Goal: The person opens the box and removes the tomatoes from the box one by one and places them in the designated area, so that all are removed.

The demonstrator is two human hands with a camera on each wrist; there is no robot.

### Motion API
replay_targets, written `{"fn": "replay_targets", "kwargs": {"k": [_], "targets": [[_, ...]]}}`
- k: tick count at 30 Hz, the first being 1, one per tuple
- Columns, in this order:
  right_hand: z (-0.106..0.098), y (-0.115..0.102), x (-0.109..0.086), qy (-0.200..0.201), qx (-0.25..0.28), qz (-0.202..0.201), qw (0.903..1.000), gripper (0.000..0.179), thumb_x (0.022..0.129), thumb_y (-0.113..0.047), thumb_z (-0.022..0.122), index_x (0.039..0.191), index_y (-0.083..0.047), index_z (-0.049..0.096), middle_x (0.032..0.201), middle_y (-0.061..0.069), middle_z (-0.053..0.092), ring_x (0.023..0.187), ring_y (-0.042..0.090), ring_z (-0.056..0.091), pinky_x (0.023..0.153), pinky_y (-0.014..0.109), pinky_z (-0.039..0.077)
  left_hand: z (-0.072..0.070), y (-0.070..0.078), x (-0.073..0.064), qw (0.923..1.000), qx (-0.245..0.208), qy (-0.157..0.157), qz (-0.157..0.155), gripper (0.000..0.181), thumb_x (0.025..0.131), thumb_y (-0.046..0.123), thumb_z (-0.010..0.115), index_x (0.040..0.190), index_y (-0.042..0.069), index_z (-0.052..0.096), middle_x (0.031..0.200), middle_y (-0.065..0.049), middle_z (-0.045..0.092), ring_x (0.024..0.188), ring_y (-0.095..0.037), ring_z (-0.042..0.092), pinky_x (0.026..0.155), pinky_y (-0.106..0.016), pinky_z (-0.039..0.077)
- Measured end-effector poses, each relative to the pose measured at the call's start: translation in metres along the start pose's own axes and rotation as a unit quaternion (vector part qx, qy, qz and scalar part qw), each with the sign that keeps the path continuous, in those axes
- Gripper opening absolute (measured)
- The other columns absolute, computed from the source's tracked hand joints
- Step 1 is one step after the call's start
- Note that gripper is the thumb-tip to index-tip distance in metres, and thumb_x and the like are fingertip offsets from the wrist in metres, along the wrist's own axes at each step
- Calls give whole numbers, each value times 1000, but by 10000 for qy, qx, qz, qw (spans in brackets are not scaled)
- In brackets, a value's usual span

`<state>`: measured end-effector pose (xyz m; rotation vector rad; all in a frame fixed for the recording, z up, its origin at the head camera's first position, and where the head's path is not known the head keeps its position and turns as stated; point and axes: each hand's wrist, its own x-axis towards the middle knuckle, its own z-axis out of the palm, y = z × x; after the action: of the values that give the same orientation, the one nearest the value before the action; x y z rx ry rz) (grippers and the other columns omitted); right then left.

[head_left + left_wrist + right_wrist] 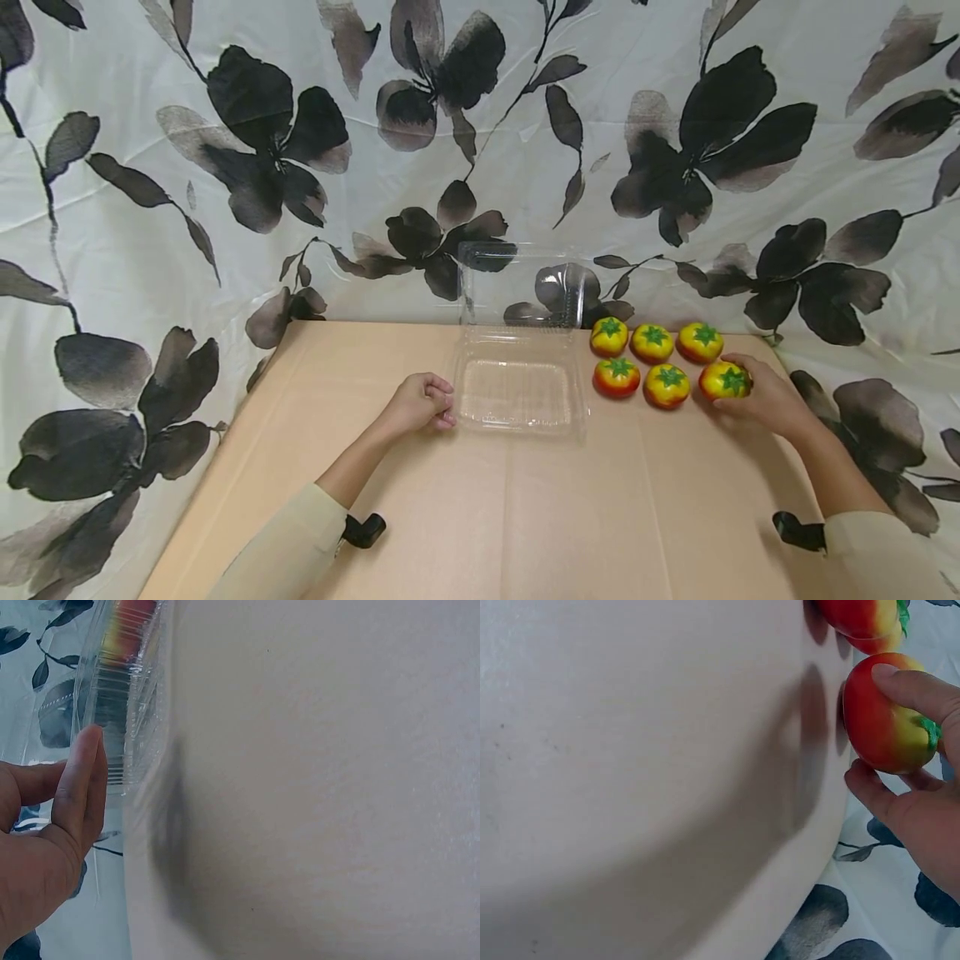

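Observation:
My right hand (765,396) grips a red-and-yellow toy tomato (724,380) with a green leafy top. In the right wrist view, the thumb lies over one side of this tomato (889,712) and the fingers curl beneath the other. My left hand (420,404) is at the left edge of a clear plastic clamshell container (517,425), whose lid (517,287) stands raised at the back. In the left wrist view, thumb and fingers (79,780) come together at the container's rim (84,697).
Several more toy tomatoes (666,386) sit in two rows to the right of the container, beside the held one. Tan board (570,517) covers the tabletop. A white cloth with dark flowers (555,192) hangs behind the table and shows at both sides.

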<state>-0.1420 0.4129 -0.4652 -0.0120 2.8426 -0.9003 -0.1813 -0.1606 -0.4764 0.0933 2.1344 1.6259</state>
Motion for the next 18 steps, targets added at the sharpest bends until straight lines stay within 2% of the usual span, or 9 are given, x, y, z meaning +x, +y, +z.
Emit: {"fn": "replay_targets", "kwargs": {"k": [7, 13, 18], "targets": [[6, 3, -1, -149, 212, 62, 9996, 91, 86, -19, 83, 151, 13, 28, 143, 41, 35, 124, 56, 40, 108, 80, 36, 0, 1, -2, 10000, -4, 27, 2, 22, 99, -8, 59, 120, -15, 56, 88, -18, 66, 68, -19, 73, 68, -34, 69], [10, 4, -2, -230, 238, 329, 9989, 98, 89, -27, 82, 155, 9, 20, 149, 42, 30, 129, 59, 38, 109, 81, 35, 0, 0, -1, 10000, -39, 21, 20, 23, 99, -8, 60, 120, -16, 55, 89, -20, 66, 68, -19, 73, 70, -37, 69], [11, 6, -2, -253, 239, 475, 9983, 96, 90, -31, 81, 153, 10, 21, 146, 41, 33, 127, 58, 40, 109, 79, 36, 0, 1, -2, 10000, -26, -4, 51, 24, 99, -7, 60, 121, -16, 55, 91, -22, 66, 69, -19, 73, 71, -38, 69]]}}
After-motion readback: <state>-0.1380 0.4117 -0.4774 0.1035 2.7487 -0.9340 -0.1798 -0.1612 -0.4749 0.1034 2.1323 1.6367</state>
